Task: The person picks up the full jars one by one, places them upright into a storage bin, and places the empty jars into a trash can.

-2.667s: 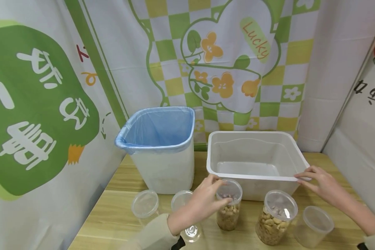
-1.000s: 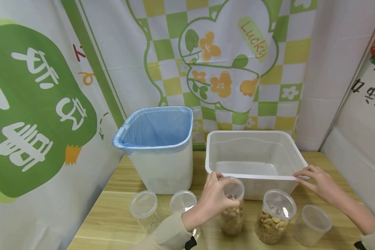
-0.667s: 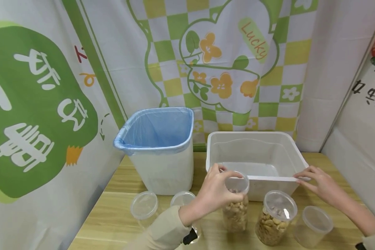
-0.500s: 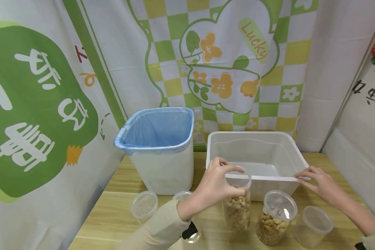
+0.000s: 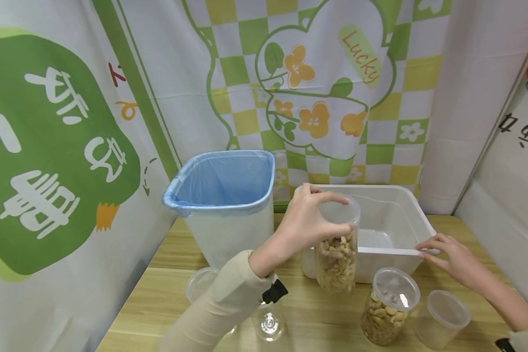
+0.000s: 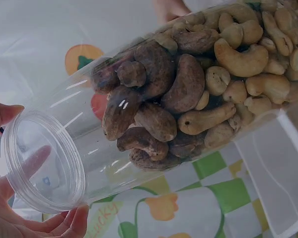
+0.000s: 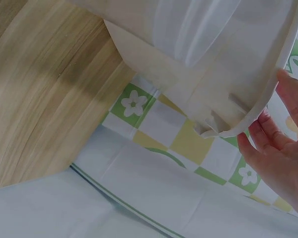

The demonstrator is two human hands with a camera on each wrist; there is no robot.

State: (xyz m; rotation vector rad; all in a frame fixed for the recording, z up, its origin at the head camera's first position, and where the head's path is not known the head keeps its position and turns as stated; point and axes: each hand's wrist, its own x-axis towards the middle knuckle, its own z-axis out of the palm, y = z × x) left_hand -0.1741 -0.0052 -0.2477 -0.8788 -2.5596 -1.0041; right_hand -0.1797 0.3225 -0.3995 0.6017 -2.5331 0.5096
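A clear jar of cashews hangs above the table in front of the white tub, gripped round its lid end by my left hand. The left wrist view shows dark-skinned cashews nearest the lid and paler cashews beyond them. My right hand pinches the tub's rim at its front right corner; the right wrist view shows fingers on that rim. A second lidded jar of cashews stands upright on the table between my hands. The held jar hides part of the tub.
A white bin with a blue liner stands left of the tub. An empty translucent container stands right of the second jar. Clear containers at front left are partly covered by my left sleeve. A printed curtain hangs behind.
My left hand has taken hold of the cashew jar by its top and lifted it off the table, up and slightly forward to the tub's front. The right hand keeps its place on the rim.
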